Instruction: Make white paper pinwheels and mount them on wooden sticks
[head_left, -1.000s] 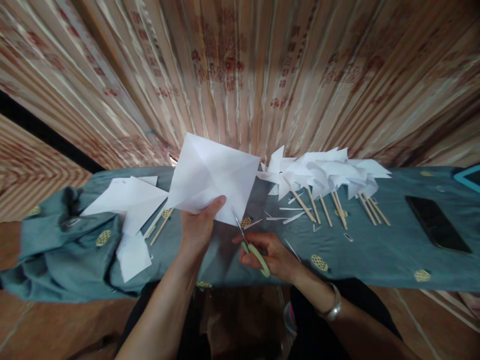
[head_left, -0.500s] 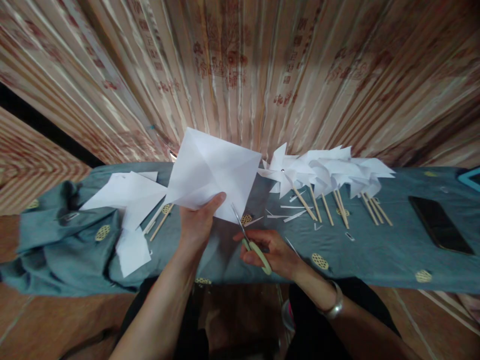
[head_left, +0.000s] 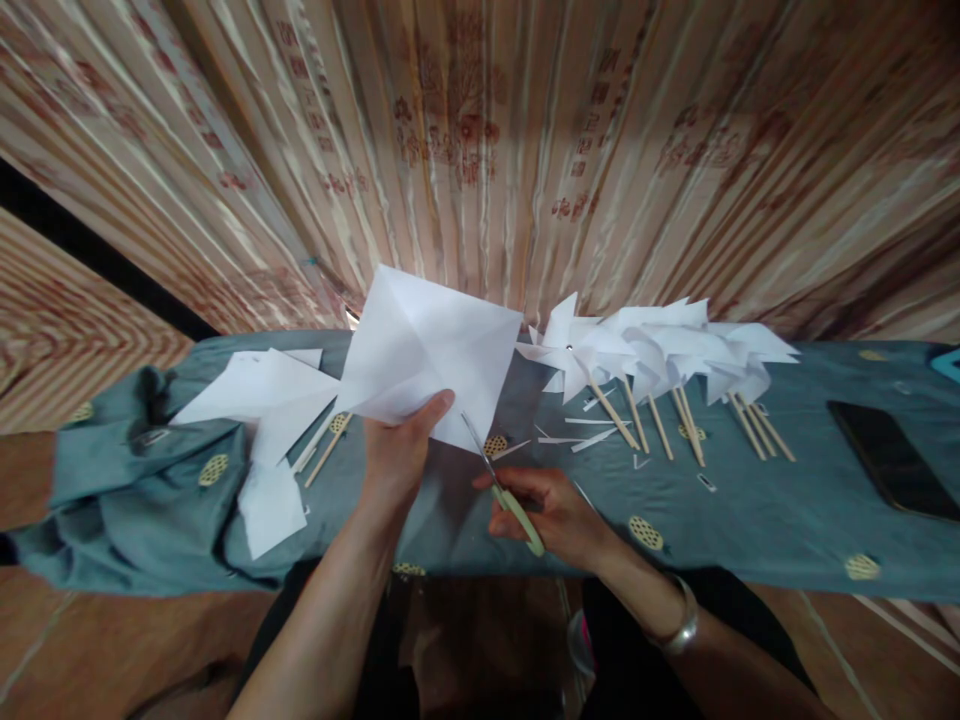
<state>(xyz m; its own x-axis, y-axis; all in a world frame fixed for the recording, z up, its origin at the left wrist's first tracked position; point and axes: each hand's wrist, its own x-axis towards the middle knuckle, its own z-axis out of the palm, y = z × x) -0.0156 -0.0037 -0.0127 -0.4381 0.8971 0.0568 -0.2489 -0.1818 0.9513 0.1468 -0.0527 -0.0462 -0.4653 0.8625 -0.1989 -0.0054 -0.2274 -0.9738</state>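
Note:
My left hand (head_left: 405, 440) pinches a square sheet of white paper (head_left: 427, 345) by its near edge, thumb on top. Crease lines run across the sheet toward its corners. In my right hand (head_left: 547, 515) is a pair of scissors (head_left: 517, 515) with pale green handles. Their blades lie at the sheet's near right corner, pointing toward its middle; the blades look nearly closed. To the right of the sheet, several white paper pinwheels (head_left: 570, 345) on wooden sticks lie in an overlapping row.
Loose white paper pieces (head_left: 262, 395) lie at the left, beside some wooden sticks (head_left: 326, 450). Thin paper strips (head_left: 592, 437) are scattered below the pinwheels. A dark phone (head_left: 892, 455) rests at the right on the green cloth (head_left: 787, 510). A patterned curtain (head_left: 480, 150) hangs behind.
The scissors' handles have come closer together at the sheet's corner. The whole view has shifted slightly; the sheet stays in my left hand.

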